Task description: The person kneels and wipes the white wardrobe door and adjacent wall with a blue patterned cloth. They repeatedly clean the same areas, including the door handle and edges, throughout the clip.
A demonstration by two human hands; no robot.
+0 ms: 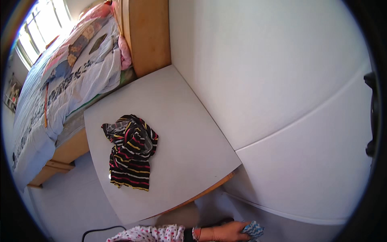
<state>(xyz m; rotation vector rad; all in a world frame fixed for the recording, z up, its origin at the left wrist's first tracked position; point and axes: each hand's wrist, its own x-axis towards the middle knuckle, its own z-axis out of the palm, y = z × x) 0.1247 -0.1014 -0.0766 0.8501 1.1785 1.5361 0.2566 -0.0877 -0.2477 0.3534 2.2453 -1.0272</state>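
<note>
At the bottom edge, my left hand (232,231) is closed around a crumpled blue-and-white patterned cloth (254,230). Its arm reaches rightward in a white dotted sleeve with a dark cuff, beyond the near edge of a pale tabletop (187,169). My right hand is out of view. Lying on the left half of the tabletop is a rumpled black garment (131,154) with red, yellow and white stripes. Its upper part is bunched and its lower part lies flatter. The hand is well apart from the garment.
A bed (75,72) with rumpled patterned bedding stands along the left, near a bright barred window (45,24). The wooden bed end (151,39) and a white wall (266,75) border the table. A black cable (102,229) curves at the lower left.
</note>
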